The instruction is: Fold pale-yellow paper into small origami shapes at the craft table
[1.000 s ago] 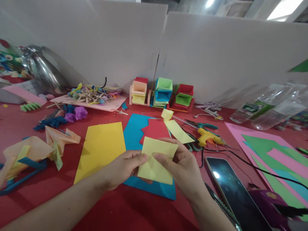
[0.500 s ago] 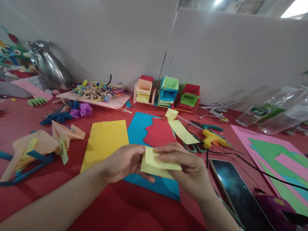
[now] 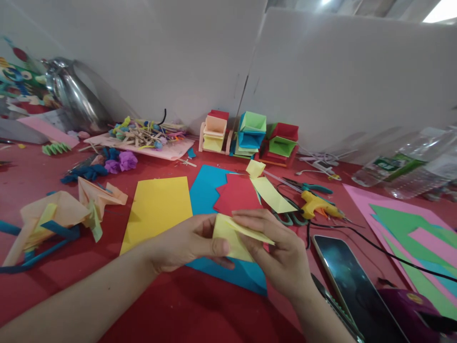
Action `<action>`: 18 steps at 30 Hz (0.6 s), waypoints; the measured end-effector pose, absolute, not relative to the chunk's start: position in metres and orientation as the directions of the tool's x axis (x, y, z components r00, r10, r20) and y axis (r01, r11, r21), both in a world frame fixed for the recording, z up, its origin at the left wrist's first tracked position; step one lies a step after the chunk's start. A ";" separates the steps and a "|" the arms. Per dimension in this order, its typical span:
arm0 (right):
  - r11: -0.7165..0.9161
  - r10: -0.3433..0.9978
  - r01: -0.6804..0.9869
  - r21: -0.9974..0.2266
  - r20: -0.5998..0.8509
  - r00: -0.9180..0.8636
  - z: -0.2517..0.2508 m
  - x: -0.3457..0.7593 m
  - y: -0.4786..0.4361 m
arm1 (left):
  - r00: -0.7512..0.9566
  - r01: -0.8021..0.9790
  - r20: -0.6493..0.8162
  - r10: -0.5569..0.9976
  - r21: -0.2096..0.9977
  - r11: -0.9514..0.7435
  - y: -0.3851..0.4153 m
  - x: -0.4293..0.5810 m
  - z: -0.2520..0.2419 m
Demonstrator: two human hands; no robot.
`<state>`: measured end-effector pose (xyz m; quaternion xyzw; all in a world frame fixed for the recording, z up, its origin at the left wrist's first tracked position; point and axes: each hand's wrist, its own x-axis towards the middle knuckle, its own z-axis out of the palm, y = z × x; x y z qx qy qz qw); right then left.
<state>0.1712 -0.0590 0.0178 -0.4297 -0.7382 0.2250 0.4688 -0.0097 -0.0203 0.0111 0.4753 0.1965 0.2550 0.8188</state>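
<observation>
Between my two hands is a piece of pale yellow paper (image 3: 230, 240), folded with its upper flap lifted at an angle. My left hand (image 3: 194, 245) pinches its left end, thumb on the front and fingers behind. On the right side my right hand (image 3: 276, 245) grips the flap and the lower layer. Beneath the hands lie a blue sheet (image 3: 246, 281) and, just beyond, red paper pieces (image 3: 238, 193). A yellow sheet (image 3: 157, 205) lies to the left. Past my right hand is a pale yellow strip (image 3: 273, 195), with a small yellow folded piece (image 3: 254, 167) at its far end.
Folded paper boxes (image 3: 252, 133) in small stands line the wall. To the right are a yellow glue gun (image 3: 317, 205) with its cord, pliers (image 3: 314, 188), a phone (image 3: 353, 281), coloured sheets (image 3: 410, 224) and plastic bottles (image 3: 392, 164). A metal jug (image 3: 74, 95) and paper crafts (image 3: 57, 214) stand left.
My left thumb has come down onto the front of the pale yellow paper. The upper flap, flatter before, now stands raised under my right fingers.
</observation>
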 end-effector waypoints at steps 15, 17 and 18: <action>0.341 0.939 0.389 -0.856 0.327 -0.104 0.013 0.168 -0.058 | 0.702 -0.218 -0.198 0.684 0.855 0.471 -0.022 -0.004 0.010; 0.330 0.942 0.384 -0.862 0.325 -0.080 0.013 0.168 -0.058 | 0.683 -0.249 -0.196 0.704 0.843 0.476 -0.022 -0.003 0.008; 0.333 0.941 0.381 -0.862 0.331 -0.075 0.013 0.168 -0.058 | 0.675 -0.257 -0.203 0.710 0.837 0.484 -0.022 -0.002 0.008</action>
